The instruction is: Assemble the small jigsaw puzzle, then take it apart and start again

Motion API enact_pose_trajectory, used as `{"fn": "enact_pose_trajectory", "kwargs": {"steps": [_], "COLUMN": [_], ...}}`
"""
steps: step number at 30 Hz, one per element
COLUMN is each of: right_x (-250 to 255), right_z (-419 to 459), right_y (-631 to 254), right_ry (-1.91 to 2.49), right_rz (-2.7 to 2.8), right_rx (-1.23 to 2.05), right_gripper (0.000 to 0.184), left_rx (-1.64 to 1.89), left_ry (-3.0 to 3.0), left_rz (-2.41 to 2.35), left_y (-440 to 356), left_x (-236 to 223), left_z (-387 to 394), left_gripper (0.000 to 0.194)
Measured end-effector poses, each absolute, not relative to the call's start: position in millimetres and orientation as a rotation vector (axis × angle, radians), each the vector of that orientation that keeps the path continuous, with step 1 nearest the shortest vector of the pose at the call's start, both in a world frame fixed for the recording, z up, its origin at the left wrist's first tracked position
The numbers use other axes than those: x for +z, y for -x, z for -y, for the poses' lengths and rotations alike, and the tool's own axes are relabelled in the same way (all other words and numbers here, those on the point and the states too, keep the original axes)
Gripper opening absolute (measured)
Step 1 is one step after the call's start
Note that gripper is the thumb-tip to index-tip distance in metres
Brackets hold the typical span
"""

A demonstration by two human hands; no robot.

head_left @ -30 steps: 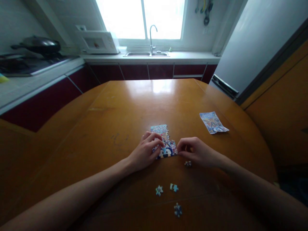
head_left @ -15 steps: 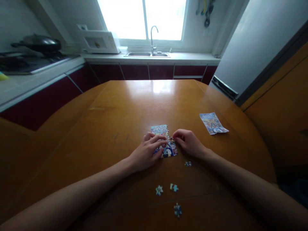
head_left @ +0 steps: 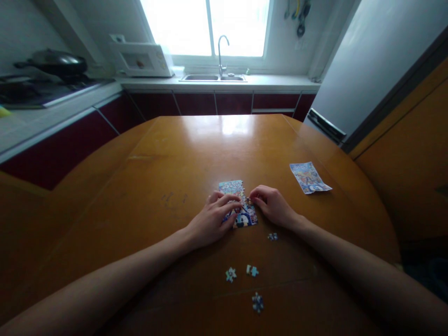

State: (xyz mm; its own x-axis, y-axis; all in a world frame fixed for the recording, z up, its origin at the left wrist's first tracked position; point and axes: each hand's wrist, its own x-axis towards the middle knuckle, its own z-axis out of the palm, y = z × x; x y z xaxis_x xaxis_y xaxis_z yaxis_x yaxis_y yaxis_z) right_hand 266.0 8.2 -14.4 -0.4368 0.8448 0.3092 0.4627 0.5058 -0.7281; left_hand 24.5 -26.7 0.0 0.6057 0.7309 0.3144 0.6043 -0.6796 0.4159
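Left hand (head_left: 216, 218), fingers spread, lies across the flat, multicoloured card jigsaw (head_left: 247, 220); right hand (head_left: 272, 204), fingertips bunched, grip unclear, apparently fitting along its right edge; careful alignment seems needed.

Your table (head_left: 168, 154) is glossy brown wood with curved sides. On it you have a partly assembled jigsaw (head_left: 231, 186), a colourful printed sheet (head_left: 309, 178) apart to its right, and a few loose pieces (head_left: 258, 303) scattered on the side nearer you. Light glares off its far end.
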Motion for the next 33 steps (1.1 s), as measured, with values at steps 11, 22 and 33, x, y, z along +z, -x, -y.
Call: {"fn": "enact_pose_trajectory", "kwargs": {"steps": [11,22,33], "right_x": [-12.6,-14.3,-14.3], "right_z": [-9.2,-7.9,-8.6], "right_y": [-266.9,-266.7,-265.7], "right_ry": [1.041,1.065,1.031], "right_rz": [2.116,2.134,1.993], "right_rx": [0.735,0.679,0.655], "right_gripper": [0.014,0.014,0.024], "left_rx": [0.694,0.661,0.698], "left_ry": [-2.553,-2.572,-2.526], "left_rz": [-1.099,-1.106,-1.143], "left_y": [-23.6,-24.1,-23.7], "left_x": [-2.4,0.4,1.1], "left_z": [26.7,27.4,27.9], "left_gripper": [0.026,0.025,0.024]}}
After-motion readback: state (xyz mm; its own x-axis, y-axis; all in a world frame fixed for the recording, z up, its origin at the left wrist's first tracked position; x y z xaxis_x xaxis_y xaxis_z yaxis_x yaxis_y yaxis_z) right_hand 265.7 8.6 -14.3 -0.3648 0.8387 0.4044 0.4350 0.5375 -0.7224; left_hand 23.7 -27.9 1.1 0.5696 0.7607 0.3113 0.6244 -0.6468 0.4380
